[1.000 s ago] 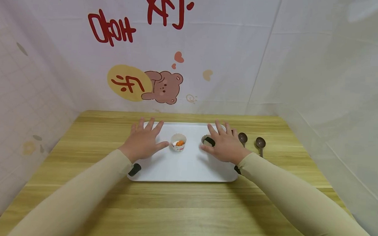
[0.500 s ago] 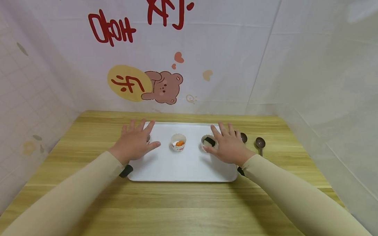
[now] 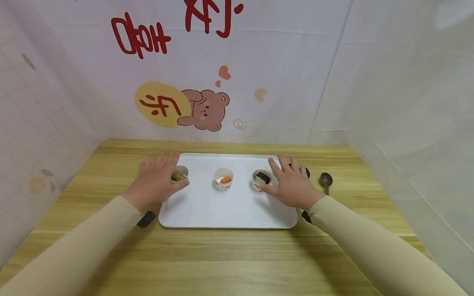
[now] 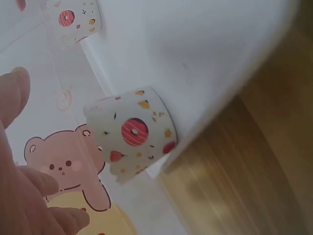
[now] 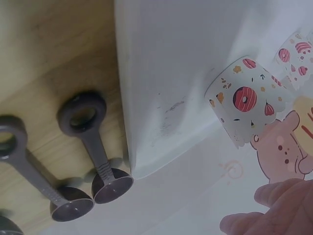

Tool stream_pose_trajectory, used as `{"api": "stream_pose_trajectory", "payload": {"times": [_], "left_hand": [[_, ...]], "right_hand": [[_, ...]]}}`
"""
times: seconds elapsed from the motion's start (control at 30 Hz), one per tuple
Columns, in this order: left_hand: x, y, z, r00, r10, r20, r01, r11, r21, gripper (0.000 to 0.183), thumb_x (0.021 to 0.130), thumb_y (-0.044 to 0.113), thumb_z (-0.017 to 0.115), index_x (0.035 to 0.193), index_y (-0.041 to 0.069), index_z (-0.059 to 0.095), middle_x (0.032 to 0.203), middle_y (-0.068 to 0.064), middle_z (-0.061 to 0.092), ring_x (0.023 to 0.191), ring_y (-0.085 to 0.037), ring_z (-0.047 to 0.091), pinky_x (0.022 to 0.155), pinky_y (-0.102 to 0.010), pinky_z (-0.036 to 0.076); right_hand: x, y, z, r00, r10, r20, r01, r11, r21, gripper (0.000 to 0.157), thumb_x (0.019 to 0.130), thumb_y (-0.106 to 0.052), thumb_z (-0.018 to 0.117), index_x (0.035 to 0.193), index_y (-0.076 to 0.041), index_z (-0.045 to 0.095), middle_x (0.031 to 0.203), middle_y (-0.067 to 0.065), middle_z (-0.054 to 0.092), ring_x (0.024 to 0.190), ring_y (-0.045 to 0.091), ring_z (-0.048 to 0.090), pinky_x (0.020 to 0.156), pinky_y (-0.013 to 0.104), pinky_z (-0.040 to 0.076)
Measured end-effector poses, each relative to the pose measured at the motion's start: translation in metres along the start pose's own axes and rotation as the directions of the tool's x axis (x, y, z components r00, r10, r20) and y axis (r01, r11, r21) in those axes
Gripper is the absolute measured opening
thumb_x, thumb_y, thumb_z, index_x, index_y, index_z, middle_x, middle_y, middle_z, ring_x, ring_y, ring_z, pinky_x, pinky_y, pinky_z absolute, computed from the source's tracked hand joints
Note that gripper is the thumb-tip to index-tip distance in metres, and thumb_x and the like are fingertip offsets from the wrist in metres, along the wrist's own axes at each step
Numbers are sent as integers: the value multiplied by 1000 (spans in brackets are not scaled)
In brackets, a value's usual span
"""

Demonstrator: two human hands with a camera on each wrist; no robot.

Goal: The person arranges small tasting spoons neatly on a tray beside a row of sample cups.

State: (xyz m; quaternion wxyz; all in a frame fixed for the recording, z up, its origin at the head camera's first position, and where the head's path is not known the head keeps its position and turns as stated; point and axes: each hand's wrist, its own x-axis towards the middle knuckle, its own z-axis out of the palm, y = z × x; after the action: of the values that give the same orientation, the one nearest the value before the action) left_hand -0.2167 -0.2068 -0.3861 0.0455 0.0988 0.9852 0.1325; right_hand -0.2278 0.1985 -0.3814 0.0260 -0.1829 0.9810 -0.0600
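Note:
Three paper cups with a donut print stand in a row on a white tray [image 3: 227,213]. My left hand [image 3: 153,182] has its fingers spread beside the left cup [image 3: 183,169], which holds something green. The hand holds nothing, and its thumb overlaps the cup's front in the head view. The middle cup [image 3: 221,186] has an orange piece inside. My right hand [image 3: 294,185], fingers also spread and holding nothing, is at the right cup [image 5: 244,98]. In that cup lies a white piece with a black band [image 3: 263,177]. The left wrist view shows the left cup's printed side [image 4: 132,132].
Dark brown measuring spoons [image 5: 95,147] lie on the wooden table [image 3: 225,265], right of the tray. A second spoon [image 5: 36,176] lies alongside. Behind the table hangs a white cloth [image 3: 286,71] with a printed bear [image 3: 207,110] and red characters.
My left hand has moved left from above the tray, uncovering the left cup. The right hand has shifted slightly right, showing more of the right cup. The cups and tray have stayed put.

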Motion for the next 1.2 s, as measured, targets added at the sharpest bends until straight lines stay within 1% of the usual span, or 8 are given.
{"api": "stream_pose_trajectory", "payload": {"times": [0.07, 0.2, 0.3, 0.57, 0.8, 1.0, 1.1, 1.2], "left_hand": [[-2, -4, 0, 1000, -4, -3, 4, 1000, 2, 103, 98, 77, 47, 171, 13, 13, 175, -27, 12, 157, -63, -2, 118, -83, 1], [-8, -10, -1, 1000, -8, -5, 8, 1000, -12, 102, 99, 72, 52, 170, 9, 15, 174, -29, 15, 156, -64, -1, 116, -85, 2], [-12, -14, -2, 1000, -19, 9, 20, 999, -32, 101, 100, 67, 56, 170, 8, 14, 174, -30, 12, 155, -65, -2, 116, -85, -1], [-25, -27, 3, 998, -41, 49, 42, 999, -19, 102, 101, 66, 55, 170, 6, 11, 172, -33, 11, 153, -68, -1, 116, -84, 0], [-36, -32, 8, 996, -51, 76, 52, 999, -11, 102, 100, 66, 56, 169, 5, 13, 172, -34, 9, 153, -68, 0, 116, -85, 1], [-47, -35, 10, 994, -44, 103, 44, 999, 5, 102, 100, 69, 55, 169, 6, 15, 172, -34, 10, 152, -69, 2, 115, -85, 4], [-51, -37, 13, 993, -28, 115, 27, 1000, 11, 101, 99, 70, 55, 169, 5, 19, 171, -36, 12, 151, -70, 5, 115, -86, 6], [-55, -37, 15, 992, -9, 123, 8, 1000, 8, 97, 100, 66, 56, 167, 4, 24, 170, -36, 15, 151, -71, 7, 115, -85, 8]], "right_hand": [[-1, 0, -1, 1000, 0, 3, 0, 1000, -4, 95, 101, -72, 50, 171, -16, 18, 177, 21, 8, 159, 58, 7, 121, 78, 17], [-4, 2, -2, 1000, -5, 0, 5, 1000, 0, 93, 102, -69, 51, 171, -15, 17, 177, 22, 8, 159, 59, 7, 121, 78, 17], [-5, 4, -2, 1000, -2, 6, 2, 1000, 12, 93, 103, -67, 51, 171, -14, 16, 177, 23, 8, 159, 59, 4, 122, 78, 15], [-8, 9, -2, 1000, 5, 22, -6, 1000, 21, 92, 104, -68, 48, 171, -14, 14, 177, 23, 5, 159, 59, 1, 122, 78, 13], [-9, 13, 1, 1000, 11, 20, -11, 1000, 15, 92, 104, -67, 48, 171, -13, 14, 177, 24, 5, 159, 59, 1, 122, 79, 12], [-9, 16, 4, 1000, 9, 8, -9, 1000, 10, 91, 104, -68, 47, 171, -13, 16, 177, 23, 7, 158, 61, 3, 121, 79, 13], [-8, 18, 5, 1000, 6, 5, -6, 1000, 13, 92, 104, -68, 47, 171, -13, 16, 177, 23, 7, 158, 61, 3, 121, 79, 13], [-10, 18, 4, 1000, 7, 10, -8, 1000, 22, 92, 104, -68, 48, 171, -13, 15, 177, 22, 5, 158, 60, 1, 121, 79, 12]]}}
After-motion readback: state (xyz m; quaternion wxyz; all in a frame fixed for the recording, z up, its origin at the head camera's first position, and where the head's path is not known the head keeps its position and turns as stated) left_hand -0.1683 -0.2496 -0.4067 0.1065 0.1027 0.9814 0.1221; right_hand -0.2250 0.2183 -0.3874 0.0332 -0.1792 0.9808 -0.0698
